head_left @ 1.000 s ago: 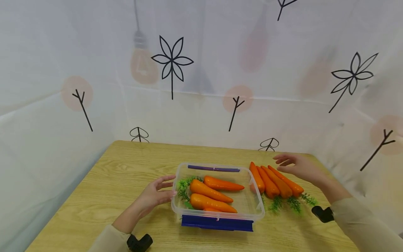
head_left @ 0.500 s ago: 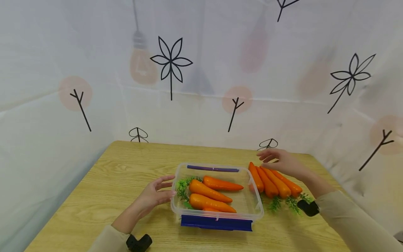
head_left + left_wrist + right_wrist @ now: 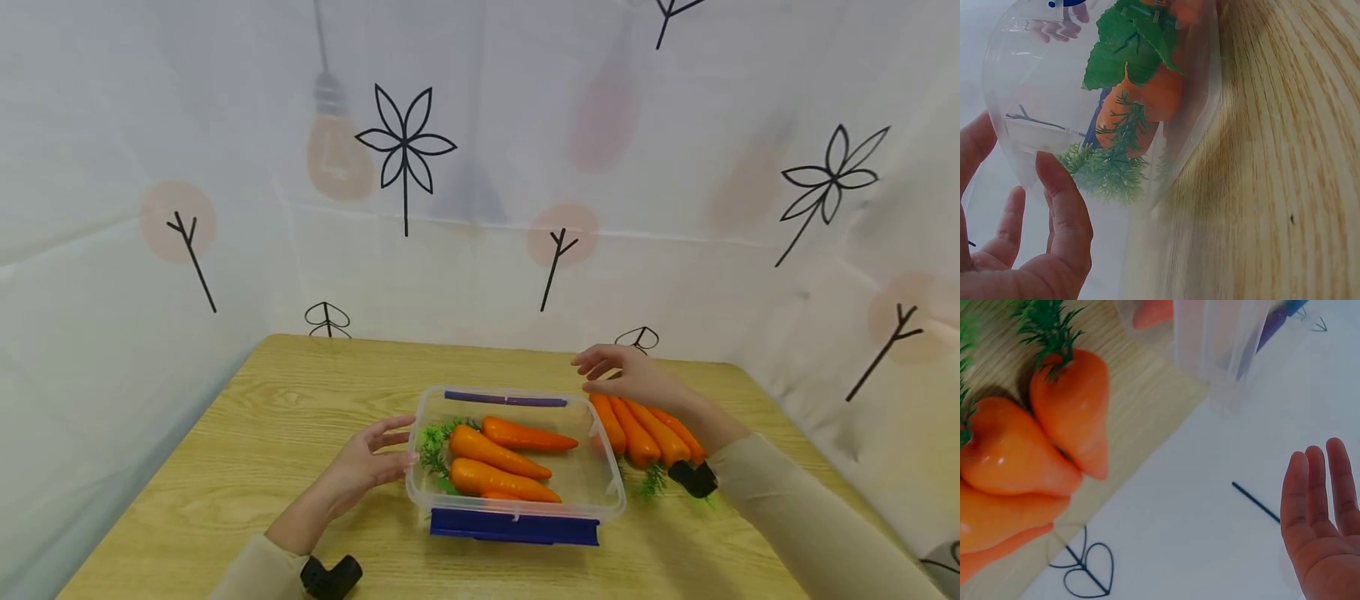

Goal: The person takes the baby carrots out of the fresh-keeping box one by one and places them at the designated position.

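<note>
A clear plastic food container [image 3: 581,479] with blue latch flaps stands on the table, its top uncovered. Several orange carrots [image 3: 501,454] with green leaves lie inside. My left hand [image 3: 358,468] touches the container's left side with its fingers and thumb spread. In the left wrist view, the thumb [image 3: 1060,194] lies against the clear wall near a corner. To the right of the container, several more carrots [image 3: 637,433] lie side by side on the table. Over their far tips hovers my right hand [image 3: 637,377], fingers loosely extended and holding nothing.
The wood-grain table [image 3: 300,392] ends at a white patterned curtain [image 3: 480,275] at the back and sides. The right forearm hides part of the outer carrots' leafy ends.
My right hand has moved left above the loose carrots, toward the container's far right corner. My left hand and the container stay in place.
</note>
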A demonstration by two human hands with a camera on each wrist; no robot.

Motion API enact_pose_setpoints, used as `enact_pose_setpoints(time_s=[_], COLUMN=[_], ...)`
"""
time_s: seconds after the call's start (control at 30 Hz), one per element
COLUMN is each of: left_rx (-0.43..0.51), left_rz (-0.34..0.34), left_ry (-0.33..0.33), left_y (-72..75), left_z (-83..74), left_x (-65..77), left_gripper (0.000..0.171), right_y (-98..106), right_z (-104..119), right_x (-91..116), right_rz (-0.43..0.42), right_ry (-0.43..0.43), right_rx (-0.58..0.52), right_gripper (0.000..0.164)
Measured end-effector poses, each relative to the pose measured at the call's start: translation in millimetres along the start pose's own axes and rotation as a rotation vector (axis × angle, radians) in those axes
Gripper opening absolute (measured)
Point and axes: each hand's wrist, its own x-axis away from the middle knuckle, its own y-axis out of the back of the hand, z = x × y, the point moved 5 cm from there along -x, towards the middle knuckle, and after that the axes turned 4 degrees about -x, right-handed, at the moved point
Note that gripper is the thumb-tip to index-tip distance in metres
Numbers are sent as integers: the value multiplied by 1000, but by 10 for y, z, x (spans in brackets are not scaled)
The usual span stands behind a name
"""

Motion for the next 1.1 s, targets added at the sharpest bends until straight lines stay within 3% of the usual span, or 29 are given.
enact_pose_setpoints(time_s=[0.73, 0.93, 1.1], left_rx=[-4, 1, 7], left_rz=[8, 10, 8], left_ry=[-9, -9, -7], left_y=[23, 18, 11], left_z=[27, 28, 14], left_x=[-18, -12, -18], left_gripper=[67, 68, 68], right_y=[-602, -777, -921], right_z=[321, 361, 303], right_x=[-434, -524, -584], right_rz=[243, 329, 427], right_ry=[83, 68, 1], right_rx=[-42, -27, -4], right_gripper=[35, 36, 35])
